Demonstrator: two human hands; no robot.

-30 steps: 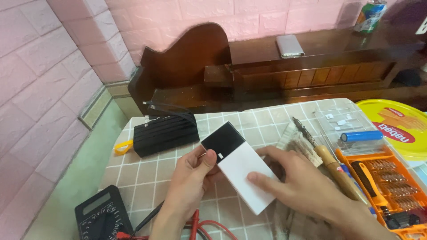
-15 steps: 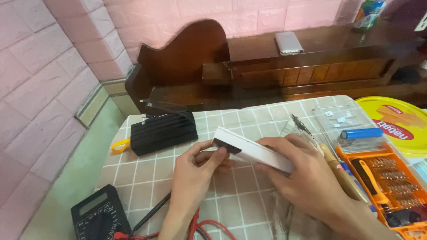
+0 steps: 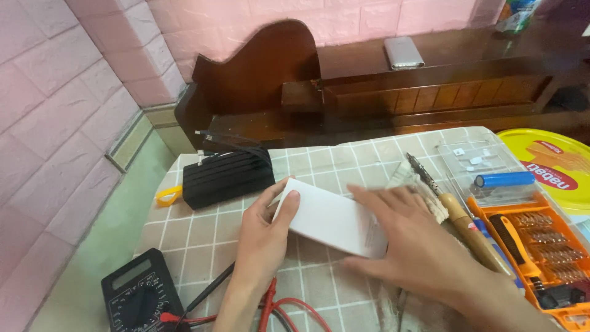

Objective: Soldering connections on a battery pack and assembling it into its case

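Both hands grip white slab over checked cloth; left hand pinches its near end, thumb on top; right hand fingers spread along far edge; looks mid-turn; next likely needs firm 2-hand grip.

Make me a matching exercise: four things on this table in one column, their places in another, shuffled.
1. white box
2. multimeter
3. blue cell
4. black case

a. bottom left corner
b. between both hands
c. on the clear lid, right side
d. far left, beside a yellow tool

Pairs: 1-b, 2-a, 3-c, 4-d
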